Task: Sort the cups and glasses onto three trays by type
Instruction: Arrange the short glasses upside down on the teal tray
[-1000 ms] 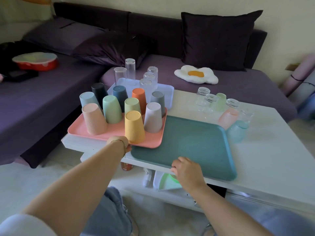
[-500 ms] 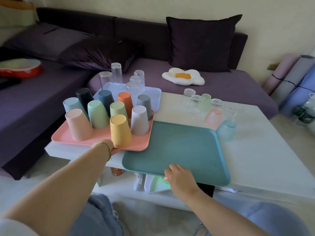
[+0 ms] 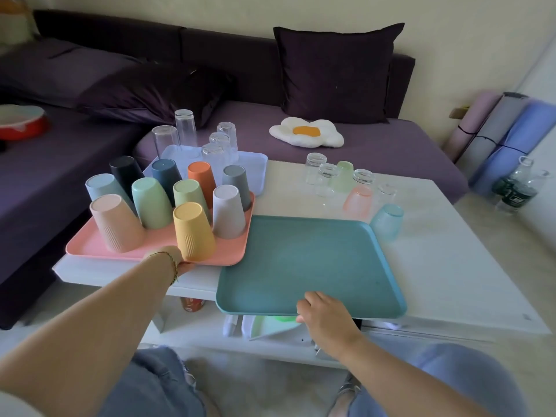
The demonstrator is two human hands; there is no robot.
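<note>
Little has shifted in the last half second: both hands keep their places at the trays' near edges. At the white table's (image 3: 451, 266) front, the bare teal tray (image 3: 301, 260) overhangs the edge, and the right hand (image 3: 325, 317) grips its near rim with curled fingers. Touching its left side is the pink tray (image 3: 87, 245), which carries ten upturned plastic cups (image 3: 192, 230). The left hand (image 3: 185, 267) is at this tray's near rim, mostly hidden behind the wrist, so its grip cannot be told. Behind, a pale blue tray (image 3: 255, 164) holds five upturned clear glasses (image 3: 165, 139). Tinted and clear small glasses (image 3: 328, 182) stand loose beyond the teal tray. A purple sofa (image 3: 391, 152) lies behind.
</note>
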